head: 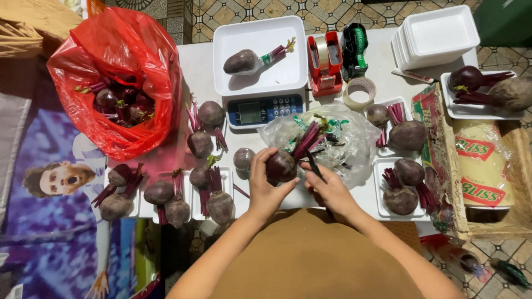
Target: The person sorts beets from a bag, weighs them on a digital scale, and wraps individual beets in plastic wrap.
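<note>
- The left hand (265, 185) is wrapped around a dark beetroot (281, 166), fingers curled over its top and thumb under its near side, holding it just above the white table (382, 77)
- The beetroot's long axis runs from the round bulb in the left palm up and to the right, with its purple stems (306, 141) pointing away from the person toward the crumpled clear plastic bag (343, 138)
- The right hand (331, 189) sits just to the right of the bulb, fingers drawn together around a thin dark tool (316, 166); whether it is a knife or something else is too small to tell
- That tool's tip lies right where the stems meet the bulb, so the right hand is the nearer one to the stem end, while the left hand covers the root end
- Behind the hands stands a white scale (260, 105) with another beetroot lying in its tray, stems pointing right
- To the left, an open red bag (119, 61) holds more beetroots, and small white trays (183, 207) near the table edge carry trimmed ones
- To the right, more filled trays (399, 171) lie beside a box with a roll of cling film (482, 166), and a stack of empty foam trays (435, 33) stands at the far corner
- A red tape dispenser (325, 61) and a loose tape roll (359, 91) lie between scale and stack
</note>
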